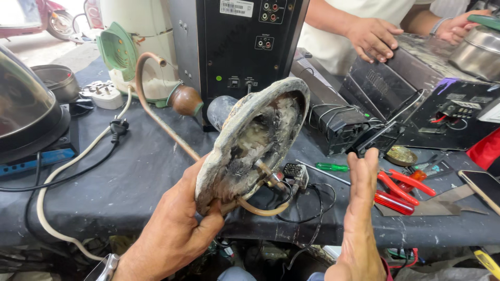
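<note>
Black-draped workbench spans the view. At the back stand a black speaker cabinet and a cream appliance with a green fitting; at far left is a dark domed cooker. 2 hands of another person rest on a black electronics case at upper right.

Left hand is clamped around the lower rim of a crusted, corroded round heating plate, held above the bench edge, tilted with its hollow underside facing right toward the camera. The plate's long axis runs lower left to upper right. A bent copper tube curves away up-left from it, and a tan lead loops below.

Right hand is flat, fingers straight, holding nothing, just right of the plate, apart from it. Left hand is nearer. Red-handled pliers and a green-handled screwdriver lie beyond.
</note>
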